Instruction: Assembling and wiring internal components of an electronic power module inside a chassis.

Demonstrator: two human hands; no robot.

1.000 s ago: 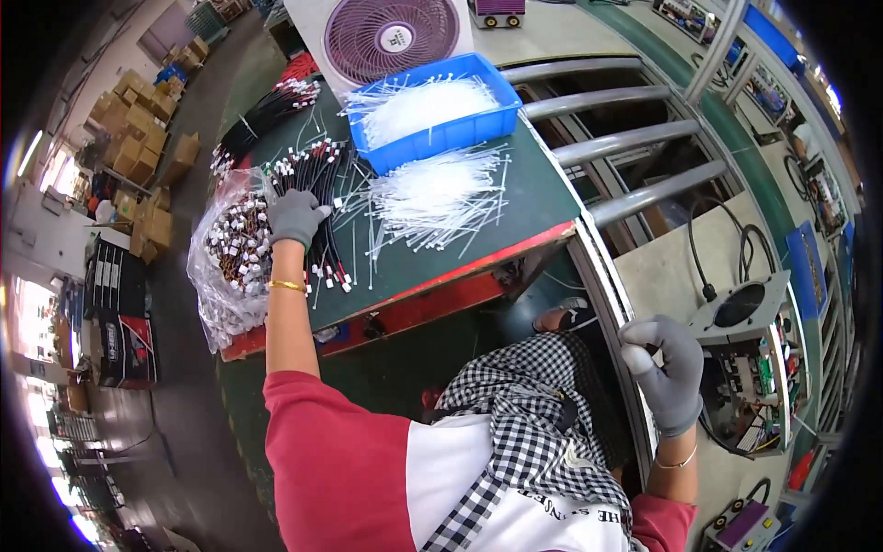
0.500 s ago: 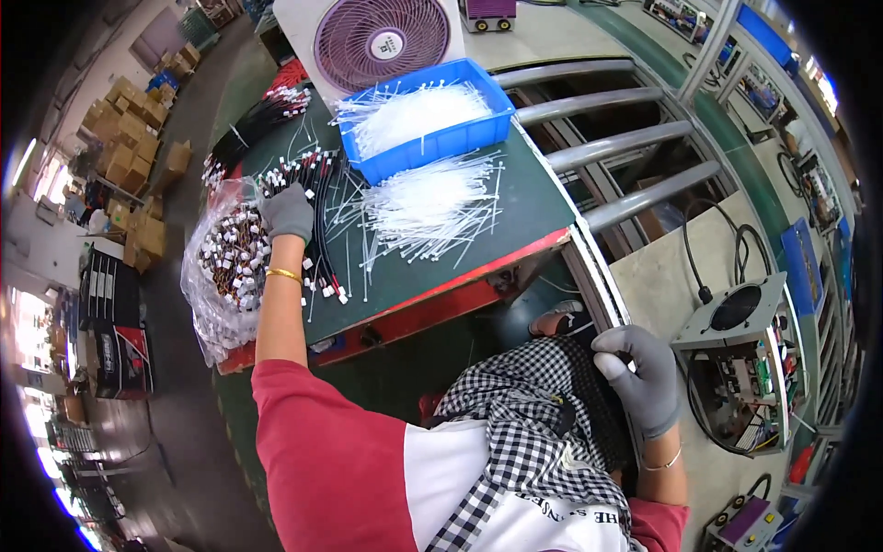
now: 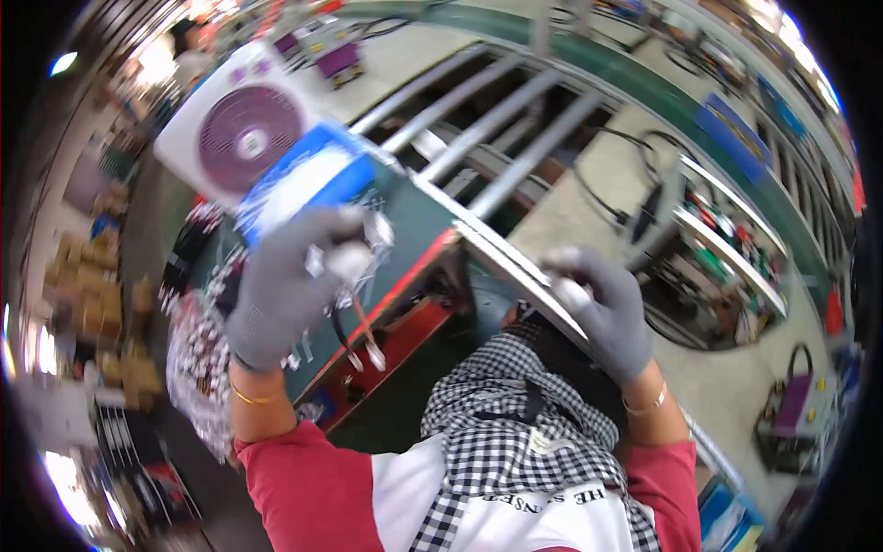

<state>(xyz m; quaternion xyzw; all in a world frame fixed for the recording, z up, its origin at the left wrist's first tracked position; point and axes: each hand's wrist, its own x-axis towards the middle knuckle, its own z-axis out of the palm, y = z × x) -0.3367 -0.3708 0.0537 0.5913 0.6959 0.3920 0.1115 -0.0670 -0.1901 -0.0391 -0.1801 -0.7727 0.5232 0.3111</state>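
Observation:
My left hand, in a grey glove, is raised over the green worktable. It is closed around short connector wires, one dark and one reddish-brown, which hang below the fingers. White plugs show at their ends, and motion blurs the grip. On the right, my gloved right hand hovers by the metal rail, its fingers half curled with thumb and forefinger apart. Nothing shows between them. Behind my left hand stands a blue bin of white cable ties. A clear bag of white-plugged wires lies left of my wrist.
A white fan with a purple grille stands behind the bin. Metal rollers run past the table's right side. At the right sits an opened metal device with cables; a purple-fronted machine is lower right.
My left hand has lifted from the wire pile and come right and nearer, carrying wires. My right hand has shifted left and up in the picture. The whole view has turned to the right.

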